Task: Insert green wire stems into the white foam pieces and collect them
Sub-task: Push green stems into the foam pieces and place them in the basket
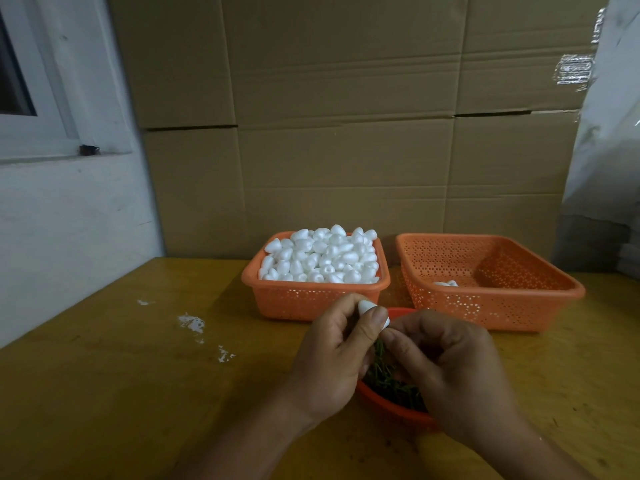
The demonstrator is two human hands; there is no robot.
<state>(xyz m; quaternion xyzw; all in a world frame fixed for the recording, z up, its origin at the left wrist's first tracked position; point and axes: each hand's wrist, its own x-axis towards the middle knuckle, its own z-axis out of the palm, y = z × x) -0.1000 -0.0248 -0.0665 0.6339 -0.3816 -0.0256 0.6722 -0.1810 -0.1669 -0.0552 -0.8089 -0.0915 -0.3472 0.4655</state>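
The left hand (332,351) pinches a white foam piece (372,314) between thumb and curled fingers (375,322). The right hand (446,368), fingers curled, pinches at its base, just above a small orange bowl (388,405) of green wire stems (384,381). Beyond the fingers stand a full foam basket (311,296) and, rightward, a nearly empty basket (491,306) on the worktop (121,375). No writing is legible.

Both hands meet at centre, left hand (332,351) fingers curled in a pinch, right hand (446,368) fingers bunched against them.

Cardboard boxes (346,116) back a yellow table (104,393); white-framed window (31,81) left.
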